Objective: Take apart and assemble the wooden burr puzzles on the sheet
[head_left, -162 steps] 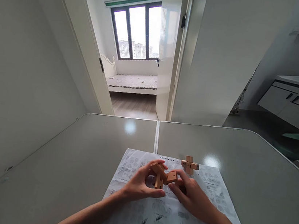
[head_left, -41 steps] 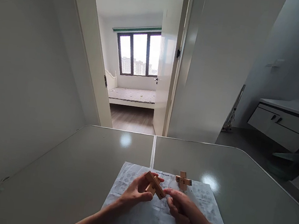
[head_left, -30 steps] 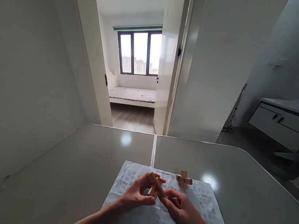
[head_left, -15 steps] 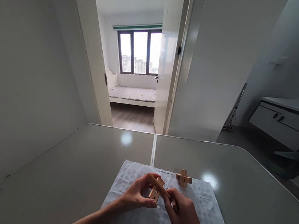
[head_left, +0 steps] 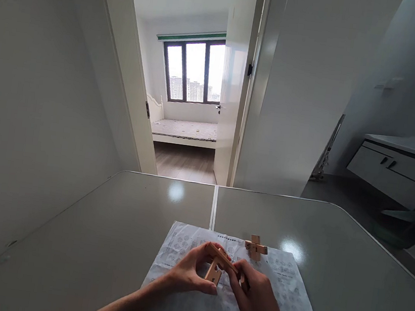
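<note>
My left hand (head_left: 192,271) holds a numbered wooden block (head_left: 214,272) between thumb and fingers, over the printed paper. A long wooden piece (head_left: 222,257) lies slantwise across the top of that block. My right hand (head_left: 256,289) grips the lower right end of the long piece, and part of another wooden piece (head_left: 244,282) shows by its fingers. Behind my right hand, a cross-shaped assembly of wooden blocks (head_left: 255,247) rests at the paper's far edge.
The creased printed sheet (head_left: 275,281) lies on a glossy grey table (head_left: 130,217) with a seam down its middle. Beyond the table are an open door (head_left: 232,102), a bed (head_left: 186,129) and a window. At the right is a white cabinet (head_left: 392,169).
The long piece and the numbered block have tilted slightly in my hands. My fingers have shifted a little, and both hands keep hold. The view has moved very slightly.
</note>
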`<state>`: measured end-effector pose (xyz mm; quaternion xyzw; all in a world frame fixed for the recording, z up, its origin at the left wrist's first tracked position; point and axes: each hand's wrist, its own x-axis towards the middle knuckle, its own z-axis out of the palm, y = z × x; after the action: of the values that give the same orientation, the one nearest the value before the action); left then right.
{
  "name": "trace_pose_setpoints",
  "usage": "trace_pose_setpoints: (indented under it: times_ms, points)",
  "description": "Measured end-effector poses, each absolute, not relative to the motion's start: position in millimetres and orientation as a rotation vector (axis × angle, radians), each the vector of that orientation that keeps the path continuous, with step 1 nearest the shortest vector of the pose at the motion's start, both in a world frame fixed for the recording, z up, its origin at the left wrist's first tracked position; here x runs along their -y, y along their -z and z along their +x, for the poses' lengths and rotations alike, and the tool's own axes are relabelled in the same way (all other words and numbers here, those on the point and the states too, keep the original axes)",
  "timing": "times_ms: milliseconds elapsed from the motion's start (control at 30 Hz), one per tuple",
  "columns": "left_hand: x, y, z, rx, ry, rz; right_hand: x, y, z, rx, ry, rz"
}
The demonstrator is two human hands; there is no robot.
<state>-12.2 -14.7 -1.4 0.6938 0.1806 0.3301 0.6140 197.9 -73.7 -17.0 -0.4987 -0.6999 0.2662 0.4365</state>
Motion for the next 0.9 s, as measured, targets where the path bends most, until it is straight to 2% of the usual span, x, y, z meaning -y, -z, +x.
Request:
trace_pose_setpoints:
  times_ms: [200, 400, 900]
  points:
    - [17.0, -5.3, -11.4, -0.377, -0.757, 1.490, 68.5, 16.2, 204.7, 1.742, -0.670, -1.229]
    - [20.6, -14.6, -9.3, -0.596, -0.757, 1.497, 68.9, 15.1, 204.0, 1.704, -0.691, -1.229]
    - [20.5, -11.8, -2.2, -0.774, -0.860, 1.589, 68.8, 22.5, 202.5, 1.721, -0.773, -1.201]
